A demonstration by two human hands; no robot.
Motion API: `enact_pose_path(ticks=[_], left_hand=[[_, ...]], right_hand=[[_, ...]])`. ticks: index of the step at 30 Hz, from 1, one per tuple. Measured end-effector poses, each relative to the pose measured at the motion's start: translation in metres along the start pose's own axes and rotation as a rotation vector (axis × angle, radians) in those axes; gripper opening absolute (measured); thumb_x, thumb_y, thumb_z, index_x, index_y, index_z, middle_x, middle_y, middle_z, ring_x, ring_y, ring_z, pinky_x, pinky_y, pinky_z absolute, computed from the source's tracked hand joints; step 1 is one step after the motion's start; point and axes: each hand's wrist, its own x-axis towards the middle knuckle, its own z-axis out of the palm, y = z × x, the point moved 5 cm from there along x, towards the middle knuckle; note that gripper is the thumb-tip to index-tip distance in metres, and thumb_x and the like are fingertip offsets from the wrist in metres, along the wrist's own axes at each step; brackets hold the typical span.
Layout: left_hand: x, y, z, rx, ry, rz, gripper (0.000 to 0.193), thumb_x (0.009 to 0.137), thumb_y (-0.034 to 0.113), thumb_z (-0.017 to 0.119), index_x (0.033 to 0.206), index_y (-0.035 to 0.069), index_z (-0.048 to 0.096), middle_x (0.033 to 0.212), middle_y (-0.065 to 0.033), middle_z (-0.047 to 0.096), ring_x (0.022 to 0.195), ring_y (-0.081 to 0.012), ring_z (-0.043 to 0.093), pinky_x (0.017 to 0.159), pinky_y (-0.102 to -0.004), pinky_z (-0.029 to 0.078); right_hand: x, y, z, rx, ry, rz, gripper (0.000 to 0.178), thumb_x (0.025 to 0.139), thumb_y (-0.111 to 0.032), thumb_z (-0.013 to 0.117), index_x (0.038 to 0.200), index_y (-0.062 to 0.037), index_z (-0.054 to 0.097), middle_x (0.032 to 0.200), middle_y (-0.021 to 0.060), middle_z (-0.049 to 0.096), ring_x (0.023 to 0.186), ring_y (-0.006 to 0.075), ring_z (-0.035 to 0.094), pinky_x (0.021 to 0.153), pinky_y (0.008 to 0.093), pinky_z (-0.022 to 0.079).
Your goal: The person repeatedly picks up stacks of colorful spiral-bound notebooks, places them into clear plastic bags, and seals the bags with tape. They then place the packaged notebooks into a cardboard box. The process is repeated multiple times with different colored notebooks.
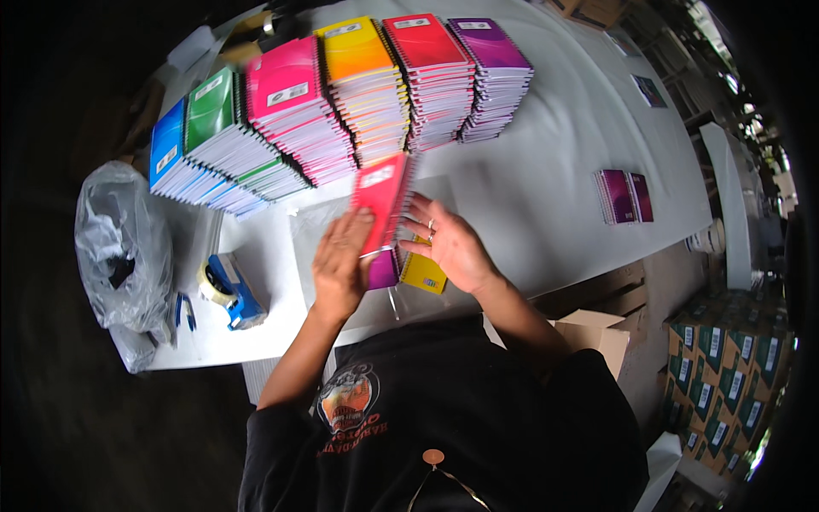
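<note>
A red spiral notebook [380, 203], slightly blurred, is tilted in front of me with my left hand [343, 256] closed on its lower left side. My right hand [452, 247] is open beside the notebook's spiral edge, fingers spread; whether the fingertips touch the wire I cannot tell. Beneath the red notebook, a purple notebook [383, 270] shows partly next to my left thumb. A small yellow notebook [424, 272] lies below my right fingers.
Tall stacks of blue [168, 147], green [211, 107], pink [284, 77], orange-yellow [354, 51], red [426, 43] and purple notebooks [490, 44] line the table's far side. A plastic bag [119, 239] and tape dispenser [235, 290] sit left, purple notebooks [616, 196] right.
</note>
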Motion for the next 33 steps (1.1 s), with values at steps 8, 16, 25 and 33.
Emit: enact_pose_path(ticks=[8,16,25,33], left_hand=[[-0.031,-0.029,-0.007,0.015,0.070,-0.059,0.061,0.065,-0.014,0.063,0.123,0.001,0.051,0.121,-0.0171,0.056,0.118,-0.0353,0.049,0.100,-0.0412,0.039],[-0.066,-0.026,0.013,0.127,-0.158,0.018,0.060,0.070,0.000,0.062,0.129,0.006,0.048,0.129,-0.0127,0.051,0.122,-0.0289,0.047,0.106,-0.0482,0.027],[-0.128,-0.031,0.065,0.295,-0.480,-0.062,0.048,0.086,0.022,0.051,0.133,0.016,0.044,0.139,-0.0043,0.041,0.128,-0.0254,0.037,0.102,-0.0472,0.024],[-0.054,-0.019,0.031,-0.575,-0.101,-0.351,0.058,0.094,0.029,0.045,0.140,0.001,0.024,0.139,-0.0178,0.035,0.122,-0.0311,0.040,0.098,-0.0415,0.032]], right_hand=[[-0.007,0.071,-0.038,-2.020,-0.315,-0.150,0.078,0.064,-0.029,0.079,0.133,-0.0226,0.043,0.139,0.0097,0.038,0.130,0.0359,0.028,0.101,0.0500,0.033],[0.006,0.061,-0.070,-1.879,-0.432,-0.142,0.059,0.069,-0.021,0.071,0.124,-0.0158,0.049,0.129,0.0058,0.046,0.126,0.0295,0.033,0.102,0.0458,0.030],[0.029,0.019,-0.057,-2.088,-0.442,-0.200,0.014,0.074,-0.010,0.055,0.084,-0.0113,0.065,0.092,0.0082,0.062,0.100,0.0250,0.057,0.090,0.0430,0.039],[-0.001,-0.047,0.005,-1.158,0.007,-0.490,0.020,0.086,-0.009,0.055,0.103,-0.0004,0.052,0.093,0.0156,0.061,0.090,0.0255,0.060,0.079,0.0357,0.047]])
